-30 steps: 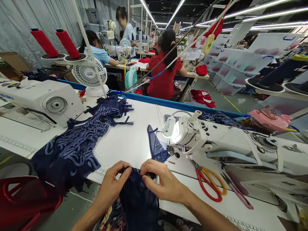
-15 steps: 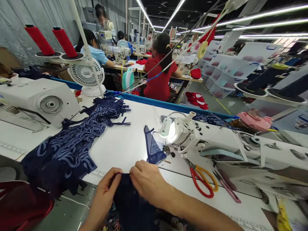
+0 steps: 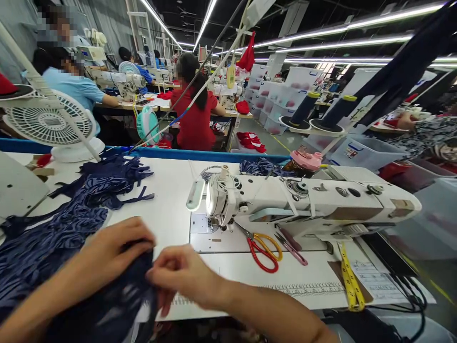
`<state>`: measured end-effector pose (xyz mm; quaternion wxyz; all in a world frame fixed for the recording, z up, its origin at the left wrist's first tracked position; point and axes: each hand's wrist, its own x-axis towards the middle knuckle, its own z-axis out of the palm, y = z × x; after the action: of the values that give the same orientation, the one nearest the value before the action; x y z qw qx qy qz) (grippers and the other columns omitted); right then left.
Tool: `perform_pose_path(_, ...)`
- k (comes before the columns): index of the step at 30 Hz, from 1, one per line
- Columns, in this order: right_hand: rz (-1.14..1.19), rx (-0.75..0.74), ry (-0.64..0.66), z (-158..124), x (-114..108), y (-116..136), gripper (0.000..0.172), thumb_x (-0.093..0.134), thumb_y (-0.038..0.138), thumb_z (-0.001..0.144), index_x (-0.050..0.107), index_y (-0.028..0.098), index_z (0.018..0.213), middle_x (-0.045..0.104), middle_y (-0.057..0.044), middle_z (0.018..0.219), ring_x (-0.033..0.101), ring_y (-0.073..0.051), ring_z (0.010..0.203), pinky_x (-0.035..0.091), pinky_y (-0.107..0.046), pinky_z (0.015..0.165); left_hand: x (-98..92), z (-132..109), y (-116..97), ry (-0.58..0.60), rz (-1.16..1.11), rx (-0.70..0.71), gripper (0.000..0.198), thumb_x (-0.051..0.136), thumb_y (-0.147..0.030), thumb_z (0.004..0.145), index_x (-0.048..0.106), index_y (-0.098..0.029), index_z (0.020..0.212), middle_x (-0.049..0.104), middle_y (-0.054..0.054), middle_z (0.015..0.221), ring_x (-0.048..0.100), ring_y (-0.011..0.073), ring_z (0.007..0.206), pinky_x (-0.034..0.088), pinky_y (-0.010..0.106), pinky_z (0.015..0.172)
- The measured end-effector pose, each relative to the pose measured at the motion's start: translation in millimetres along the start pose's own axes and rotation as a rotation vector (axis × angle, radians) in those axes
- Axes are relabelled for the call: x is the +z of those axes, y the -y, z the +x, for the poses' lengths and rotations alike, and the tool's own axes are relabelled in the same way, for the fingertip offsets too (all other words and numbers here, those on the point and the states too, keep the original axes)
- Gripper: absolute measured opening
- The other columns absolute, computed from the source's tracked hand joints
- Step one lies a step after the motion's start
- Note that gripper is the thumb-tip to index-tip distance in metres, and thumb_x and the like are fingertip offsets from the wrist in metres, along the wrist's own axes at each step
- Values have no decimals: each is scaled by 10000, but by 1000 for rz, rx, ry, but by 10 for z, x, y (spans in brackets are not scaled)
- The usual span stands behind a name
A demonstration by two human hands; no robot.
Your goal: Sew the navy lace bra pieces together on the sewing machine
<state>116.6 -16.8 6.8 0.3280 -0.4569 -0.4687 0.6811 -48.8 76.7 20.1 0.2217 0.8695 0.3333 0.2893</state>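
Observation:
Dark navy fabric (image 3: pixel 103 305) hangs over the near table edge in front of me, with a pale patch showing low on it. My left hand (image 3: pixel 123 245) is closed over the fabric's upper edge, the thumb on top. Close beside it, my right hand (image 3: pixel 185 274) pinches the right edge of the same fabric. To the left lies a heap of navy patterned garments (image 3: pixel 82 200) with loose straps. Beyond my hands stands a white sewing machine (image 3: pixel 271 195). Scissors (image 3: pixel 264 250) with red and yellow handles rest by its base, and pink-handled snips (image 3: pixel 293 247) lie to their right.
A yellow tape measure (image 3: pixel 350 281) and a printed sheet (image 3: pixel 378 281) lie at the right. A white fan (image 3: pixel 53 119) stands at the back left. Navy thread cones (image 3: pixel 305 109) rise behind the machine. Several people sit at machines farther off.
The view has swung to the right. Both hands, with navy fabric, are now farther left beside the garment heap. The triangular navy piece near the needle is no longer on the machine bed.

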Motion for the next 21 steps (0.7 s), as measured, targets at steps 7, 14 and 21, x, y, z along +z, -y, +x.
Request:
perform_pose_path(7,-700,92,-530,-313,-902,-403,108,546,168,888,558,181,782,601,3,629,601,-155,634,422,-249,621,1272,634,-47,287,3,-55,147,570,-269,841,715,-249,835,711,3,861,649,189,832,464,259,703)
perform_pose_path(14,-1394,-311,-553,-509,-1028,-607,198,525,258,984,619,232,1156,625,-39,890,570,-186,815,405,-307,766,1296,675,-154,223,148,-124,82,620,-270,817,611,-204,864,652,24,809,601,235,809,425,292,634)
perform_pose_path(21,-1377,-319,-515,-510,-1105,-616,142,496,215,975,629,218,1023,625,-28,847,546,-184,787,359,-378,897,1272,240,-254,141,285,305,231,461,-209,979,632,-217,1135,697,54,1122,574,236,1154,317,462,1084)
